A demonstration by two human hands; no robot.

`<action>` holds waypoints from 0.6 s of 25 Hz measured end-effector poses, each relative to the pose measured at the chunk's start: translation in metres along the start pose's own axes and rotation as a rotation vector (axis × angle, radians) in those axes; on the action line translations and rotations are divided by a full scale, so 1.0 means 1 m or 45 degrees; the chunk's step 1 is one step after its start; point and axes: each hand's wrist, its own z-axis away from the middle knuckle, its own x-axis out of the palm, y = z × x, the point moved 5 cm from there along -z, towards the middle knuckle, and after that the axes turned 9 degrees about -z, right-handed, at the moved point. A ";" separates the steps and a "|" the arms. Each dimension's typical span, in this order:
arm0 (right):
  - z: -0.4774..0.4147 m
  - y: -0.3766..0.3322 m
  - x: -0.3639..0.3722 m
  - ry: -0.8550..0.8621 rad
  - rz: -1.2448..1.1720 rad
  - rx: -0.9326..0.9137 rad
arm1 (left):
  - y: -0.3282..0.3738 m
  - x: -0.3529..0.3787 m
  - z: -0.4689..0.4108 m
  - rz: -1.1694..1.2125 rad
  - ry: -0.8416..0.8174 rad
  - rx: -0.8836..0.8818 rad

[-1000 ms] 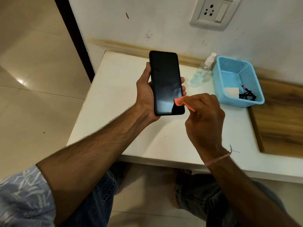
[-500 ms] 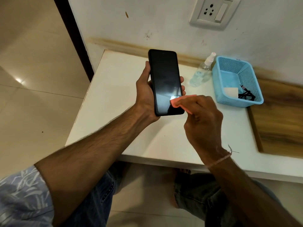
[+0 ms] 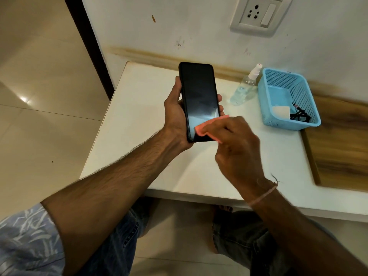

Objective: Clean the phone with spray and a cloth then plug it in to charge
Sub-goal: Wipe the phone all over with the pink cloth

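The left grip [image 3: 175, 118] curled round the phone [image 3: 199, 92], holding it upright over the desk [image 3: 139, 116], left of the blue basket [image 3: 278, 82]. The right grip [image 3: 237, 148] pinched an orange cloth [image 3: 205, 126] against the dark, glossy screen's lower end.

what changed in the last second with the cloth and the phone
The right hand slid the orange cloth leftward across the lower screen of the phone, from its right edge toward its left. Nothing was picked up or let go. The left hand still grips the phone; the spray bottle and blue basket stayed put.
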 end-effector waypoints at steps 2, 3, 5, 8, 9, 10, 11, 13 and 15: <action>-0.005 0.007 -0.005 0.101 0.016 0.099 | 0.001 0.000 0.000 0.004 -0.001 0.009; -0.004 0.006 -0.004 0.099 0.022 0.069 | 0.000 0.000 0.000 -0.005 -0.004 0.003; 0.002 0.000 0.003 -0.005 0.017 -0.043 | -0.001 0.000 -0.001 -0.027 -0.009 -0.010; -0.004 0.009 -0.002 0.068 -0.011 0.087 | -0.002 -0.002 -0.002 -0.044 -0.006 0.007; -0.004 0.008 -0.002 0.080 -0.025 0.102 | -0.002 -0.002 -0.002 -0.045 -0.011 0.004; -0.001 0.005 0.001 0.038 -0.039 0.053 | -0.002 -0.002 -0.002 -0.037 -0.016 -0.004; 0.002 0.000 0.005 -0.020 -0.050 -0.013 | -0.003 -0.001 -0.002 -0.027 -0.022 -0.014; 0.000 0.001 0.004 0.002 -0.041 0.002 | -0.004 -0.001 -0.002 -0.025 -0.020 -0.017; -0.004 0.006 -0.001 0.142 -0.004 0.137 | -0.004 -0.001 -0.003 -0.015 -0.014 0.003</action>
